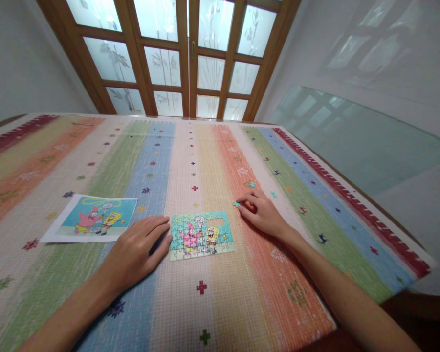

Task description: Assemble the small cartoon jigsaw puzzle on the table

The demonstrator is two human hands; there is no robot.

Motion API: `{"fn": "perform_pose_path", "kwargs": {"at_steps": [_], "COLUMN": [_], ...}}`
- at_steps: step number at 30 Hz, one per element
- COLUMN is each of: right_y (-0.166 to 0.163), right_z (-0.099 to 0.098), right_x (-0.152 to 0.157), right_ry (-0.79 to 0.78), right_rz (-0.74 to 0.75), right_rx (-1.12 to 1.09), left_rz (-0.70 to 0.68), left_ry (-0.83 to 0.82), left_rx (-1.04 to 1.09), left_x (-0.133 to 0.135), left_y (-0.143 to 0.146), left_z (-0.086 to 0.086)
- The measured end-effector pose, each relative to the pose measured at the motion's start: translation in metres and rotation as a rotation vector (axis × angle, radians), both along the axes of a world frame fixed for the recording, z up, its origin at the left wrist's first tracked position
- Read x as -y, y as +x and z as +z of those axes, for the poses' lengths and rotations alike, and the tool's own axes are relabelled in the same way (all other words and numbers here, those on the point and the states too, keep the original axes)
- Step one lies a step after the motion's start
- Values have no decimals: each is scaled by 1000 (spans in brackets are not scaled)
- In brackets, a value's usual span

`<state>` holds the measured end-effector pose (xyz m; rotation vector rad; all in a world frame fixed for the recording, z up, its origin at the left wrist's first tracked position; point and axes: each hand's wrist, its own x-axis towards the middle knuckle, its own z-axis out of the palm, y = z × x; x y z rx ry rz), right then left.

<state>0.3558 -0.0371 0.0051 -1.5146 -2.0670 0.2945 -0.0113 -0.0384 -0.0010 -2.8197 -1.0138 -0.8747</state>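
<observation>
A small cartoon jigsaw puzzle point(201, 234), nearly whole with a gap near its top right, lies on the striped tablecloth point(220, 161). My left hand point(137, 252) rests flat beside the puzzle's left edge, fingers stretched out, fingertips touching that edge. My right hand point(262, 212) is to the right of the puzzle, fingers curled, its fingertips pinching a teal puzzle piece point(236, 204) on the cloth. Two more loose teal pieces point(253, 185) point(274, 194) lie just beyond the right hand.
A printed reference picture point(93, 218) of the same cartoon lies left of my left hand. The table's right edge point(352, 195) runs diagonally. A wooden door with frosted glass panes point(183, 54) stands behind the table, white walls on both sides.
</observation>
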Motion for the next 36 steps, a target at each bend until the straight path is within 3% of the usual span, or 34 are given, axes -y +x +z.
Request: {"fn": "perform_pose_path", "kwargs": {"at_steps": [4,10,13,18,25,32,36], "right_y": [15,69,89,98,92,101,105], "right_z": [8,4,-5,-8,3,11,10], "right_x": [-4,-12,-11,-12,-17,-16,-16], "right_ry": [-11,46,33,15,-74,-44,-67], "right_rz": [-1,-365,-470,-435,-297,-424,-415], "right_rx": [41,264,327,257,119,122,152], "left_rz": [-18,35,50,59,46,63,46], "left_ry": [14,-32,-41,-75,-55,-109,-140], "left_rx": [8,21,4,2,-23,-11,-23], "left_x": [0,2,2,2,2,4,3], "left_y": [2,5,5,5,5,5,3], "left_z": [3,8,9,7,6,6,4]}}
